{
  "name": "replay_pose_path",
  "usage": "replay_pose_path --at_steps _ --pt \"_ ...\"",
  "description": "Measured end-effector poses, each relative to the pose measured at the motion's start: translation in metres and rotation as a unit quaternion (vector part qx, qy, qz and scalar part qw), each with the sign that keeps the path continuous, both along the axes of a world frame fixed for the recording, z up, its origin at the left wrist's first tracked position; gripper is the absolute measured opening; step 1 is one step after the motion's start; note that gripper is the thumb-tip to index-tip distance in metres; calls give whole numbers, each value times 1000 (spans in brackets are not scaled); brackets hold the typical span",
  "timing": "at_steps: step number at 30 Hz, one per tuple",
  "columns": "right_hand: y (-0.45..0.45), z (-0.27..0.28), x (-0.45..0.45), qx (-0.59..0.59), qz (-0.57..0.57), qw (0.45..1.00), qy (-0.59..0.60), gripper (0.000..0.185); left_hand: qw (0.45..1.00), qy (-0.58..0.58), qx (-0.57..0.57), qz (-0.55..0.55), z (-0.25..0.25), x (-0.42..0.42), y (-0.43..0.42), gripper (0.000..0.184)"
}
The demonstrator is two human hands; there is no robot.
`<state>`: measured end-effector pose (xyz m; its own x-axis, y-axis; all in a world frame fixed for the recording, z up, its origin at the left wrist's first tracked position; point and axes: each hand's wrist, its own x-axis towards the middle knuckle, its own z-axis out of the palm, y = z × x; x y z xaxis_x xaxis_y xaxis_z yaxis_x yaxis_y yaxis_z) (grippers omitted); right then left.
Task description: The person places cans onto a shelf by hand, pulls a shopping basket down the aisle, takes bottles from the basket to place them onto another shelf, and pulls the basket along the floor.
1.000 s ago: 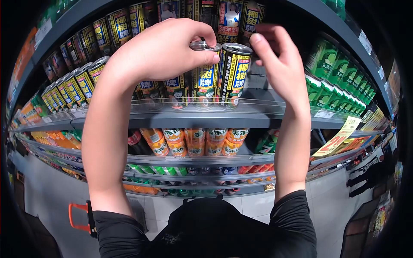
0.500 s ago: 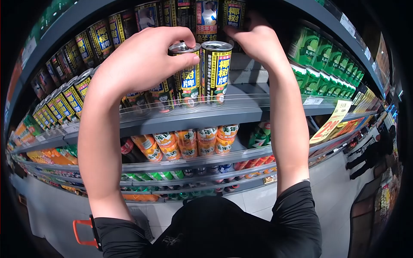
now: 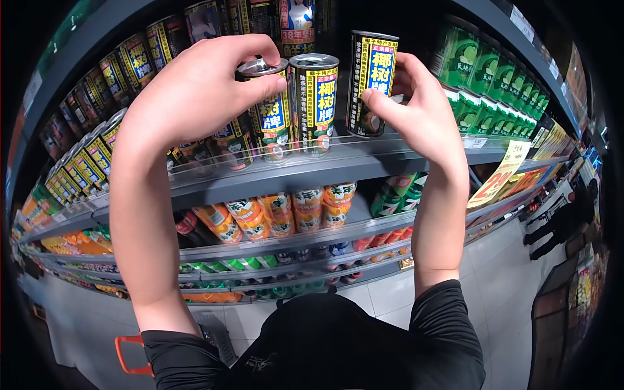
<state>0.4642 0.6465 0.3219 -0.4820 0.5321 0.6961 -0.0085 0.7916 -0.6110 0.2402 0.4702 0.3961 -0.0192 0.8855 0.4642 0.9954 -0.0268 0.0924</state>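
My left hand [image 3: 224,88] curves over the top of a black, yellow and blue drink can [image 3: 273,120], its thumb and fingers closed around the rim. That can stands upright at the shelf's front lip. Touching or nearly touching it on the right is a matching drink can [image 3: 314,107], which no hand holds. Farther right, my right hand [image 3: 416,107] grips another can [image 3: 372,75] of the same design from its right side, thumb across the front. This can is upright with its base close to the shelf; whether it touches is unclear.
Rows of the same cans [image 3: 81,162] fill the shelf to the left, with more stacked behind. Green cans [image 3: 484,62] stand stacked on the right. A clear lip edges the grey shelf [image 3: 344,162]. Orange-labelled bottles or cans [image 3: 279,211] sit one level below. A yellow price tag [image 3: 504,175] hangs at right.
My right hand has come forward from the back of the shelf with a can in it. My left hand stays on its can. The view has shifted slightly.
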Motion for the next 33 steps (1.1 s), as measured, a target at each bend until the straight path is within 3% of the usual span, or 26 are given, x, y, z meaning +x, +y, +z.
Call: replay_pose_path --at_steps 13,17,23,27,30,33 --pt "11 2 -7 23 26 999 13 57 1000 16 3 21 0 4 -1 36" --pt "15 -3 -7 -16 99 994 -41 57 999 33 11 19 1 7 -1 38" --pt "13 -8 -4 -29 122 990 -70 59 987 37 133 -80 -10 9 20 45" --pt "8 -5 -4 -26 130 990 -54 63 994 11 94 -47 -9 25 32 46" --pt "10 -4 -4 -2 103 991 -85 66 997 35 71 -18 -12 32 33 43" --pt "-1 15 -4 64 -29 997 -39 67 995 45 91 -22 -14 30 34 41"
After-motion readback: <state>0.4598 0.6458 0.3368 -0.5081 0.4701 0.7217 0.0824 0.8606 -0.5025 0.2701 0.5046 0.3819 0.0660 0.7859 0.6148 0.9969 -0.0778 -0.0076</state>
